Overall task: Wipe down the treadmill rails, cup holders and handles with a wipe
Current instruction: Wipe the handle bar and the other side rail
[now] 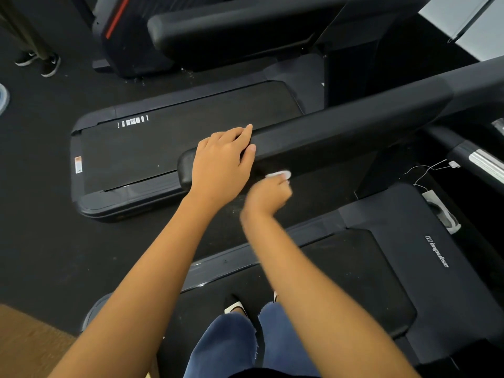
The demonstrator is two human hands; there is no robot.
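A thick black treadmill rail (pixel 341 129) runs from the centre up to the right. My left hand (pixel 222 159) rests on top of the rail near its rounded end, fingers laid over it. Just below, my right hand (pixel 268 193) grips a small white wipe (pixel 279 174) and holds it against the rail's near side face. The right hand is blurred. Most of the wipe is hidden inside the fist.
I stand on a treadmill belt (pixel 341 282) with my feet in view. A second treadmill (pixel 169 143) lies parallel beyond the rail, and another machine (pixel 218 31) stands behind it. A person's shoes (pixel 41 62) are at the far left. White cables (pixel 431 170) trail at the right.
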